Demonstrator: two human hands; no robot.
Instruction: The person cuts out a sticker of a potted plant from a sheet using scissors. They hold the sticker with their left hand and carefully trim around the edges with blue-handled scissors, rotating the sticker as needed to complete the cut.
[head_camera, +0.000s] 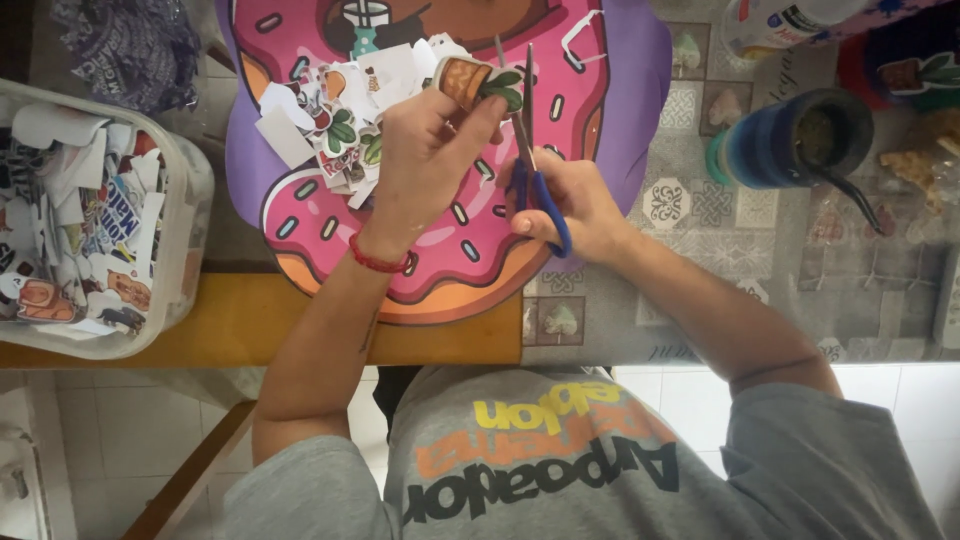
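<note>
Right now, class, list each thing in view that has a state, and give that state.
Scissors: held in the right hand, blades nearly closed.
Cactus sticker: pinched in the left hand.
Clear tub: open, full of paper scraps.
Dark cup: upright, straw inside.

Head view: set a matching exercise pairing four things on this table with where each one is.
Things:
1. cactus sticker
2. blue-handled scissors
3. clear tub of paper scraps
4. dark cup with a straw

Places:
A. at the table's left edge
B. in the right hand
C. right of the doughnut-shaped mat
D. pinched in the left hand

Pairs: 1-D, 2-B, 3-A, 4-C
</note>
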